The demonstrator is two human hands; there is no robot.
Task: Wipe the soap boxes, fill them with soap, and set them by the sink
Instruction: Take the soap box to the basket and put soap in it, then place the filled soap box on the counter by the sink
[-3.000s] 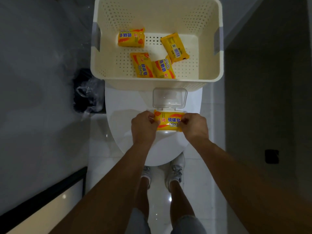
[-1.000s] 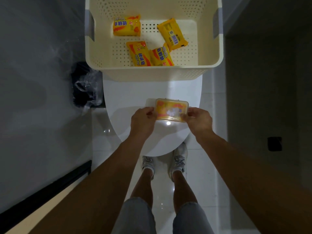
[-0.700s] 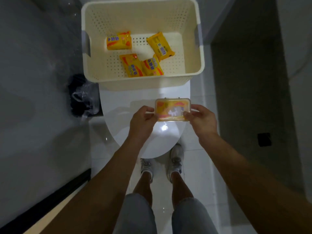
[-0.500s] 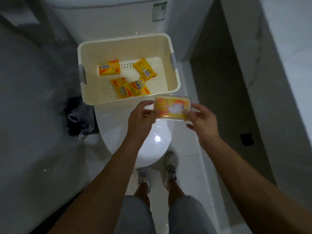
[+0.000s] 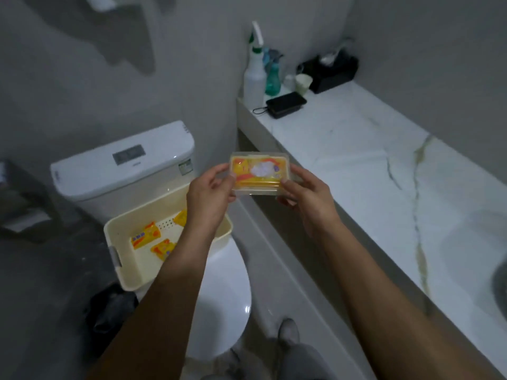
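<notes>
I see both hands raised in front of me, carrying a clear soap box [image 5: 259,172] with its lid closed and a yellow wrapped soap bar showing through the plastic. My left hand [image 5: 210,194] grips the box's left end, thumb on top and fingers curled beneath; my right hand [image 5: 307,197] grips the right end the same way, so each grip is closed on the box. The box is held in the air, level, between the toilet and the white marble surface [image 5: 384,171] on my right, just beside that surface's near edge and not touching it. Below my left forearm, a cream perforated basket [image 5: 126,264] sits on the closed toilet lid [image 5: 222,303], in front of the white cistern [image 5: 123,163]. In the basket lie yellow soap packets [image 5: 145,237]; three are in view, one partly hidden by my arm. At the far end of the marble surface stand a white spray bottle [image 5: 255,78] and a teal bottle [image 5: 273,78], with a black phone-like device [image 5: 286,104] lying near them, a small pale cup [image 5: 303,83] and a black tissue box [image 5: 332,72] behind. The dark curve of the sink [image 5: 500,283] shows at the right edge, well apart from the box.
</notes>
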